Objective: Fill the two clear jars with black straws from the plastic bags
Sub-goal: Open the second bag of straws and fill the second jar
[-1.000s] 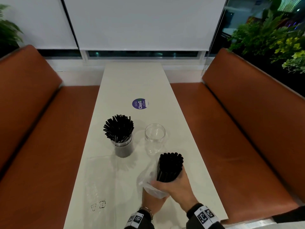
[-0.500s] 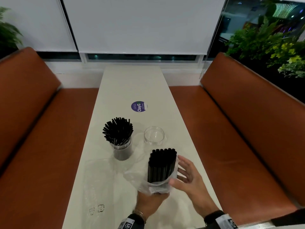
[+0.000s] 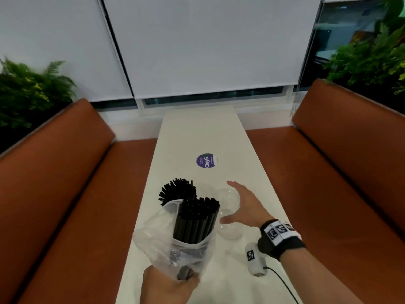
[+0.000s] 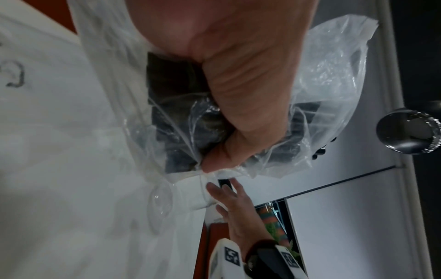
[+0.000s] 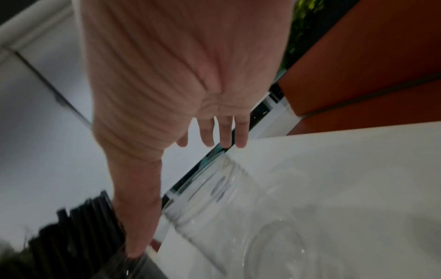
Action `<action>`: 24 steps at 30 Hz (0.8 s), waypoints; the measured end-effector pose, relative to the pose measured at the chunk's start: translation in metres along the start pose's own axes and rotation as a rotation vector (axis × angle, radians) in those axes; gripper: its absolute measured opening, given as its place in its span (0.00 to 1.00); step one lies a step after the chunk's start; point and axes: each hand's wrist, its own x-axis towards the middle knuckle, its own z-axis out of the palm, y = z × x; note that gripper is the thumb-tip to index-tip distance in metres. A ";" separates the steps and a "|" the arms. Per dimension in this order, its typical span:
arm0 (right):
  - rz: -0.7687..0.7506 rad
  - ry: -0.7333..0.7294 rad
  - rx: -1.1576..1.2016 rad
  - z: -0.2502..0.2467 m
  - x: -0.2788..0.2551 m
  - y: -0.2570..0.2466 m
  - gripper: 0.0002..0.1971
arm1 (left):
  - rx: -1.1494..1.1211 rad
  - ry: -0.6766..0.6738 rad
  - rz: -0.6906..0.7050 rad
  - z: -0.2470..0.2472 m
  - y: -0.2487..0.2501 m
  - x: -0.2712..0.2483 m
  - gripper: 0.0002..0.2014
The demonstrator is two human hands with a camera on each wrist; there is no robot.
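Note:
My left hand [image 3: 171,286] grips the bottom of a clear plastic bag [image 3: 157,240] and the bundle of black straws [image 3: 196,220] inside it, held upright above the near table; the straw tops stick out of the bag's mouth. The left wrist view shows the fingers [image 4: 243,105] curled round bag [image 4: 334,94] and straws. My right hand [image 3: 243,205] is spread open beside the empty clear jar [image 3: 228,207], thumb and fingers either side of it; whether they touch is unclear. In the right wrist view the jar [image 5: 238,217] stands below the palm. Behind the bundle stands a jar full of straws [image 3: 176,189].
The long white table [image 3: 197,128] has a purple round sticker [image 3: 206,161] at its middle. An empty plastic bag [image 4: 59,132] lies flat on the near left of the table. Orange bench seats [image 3: 65,194] flank both sides, with plants behind them.
My left hand has lifted the bag of straws up and toward me. My right hand let go of the bundle and moved forward and right to the empty jar.

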 end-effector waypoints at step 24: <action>-0.144 0.059 -0.058 0.007 -0.099 0.036 0.59 | 1.091 -0.347 0.370 -0.062 0.190 -0.032 0.19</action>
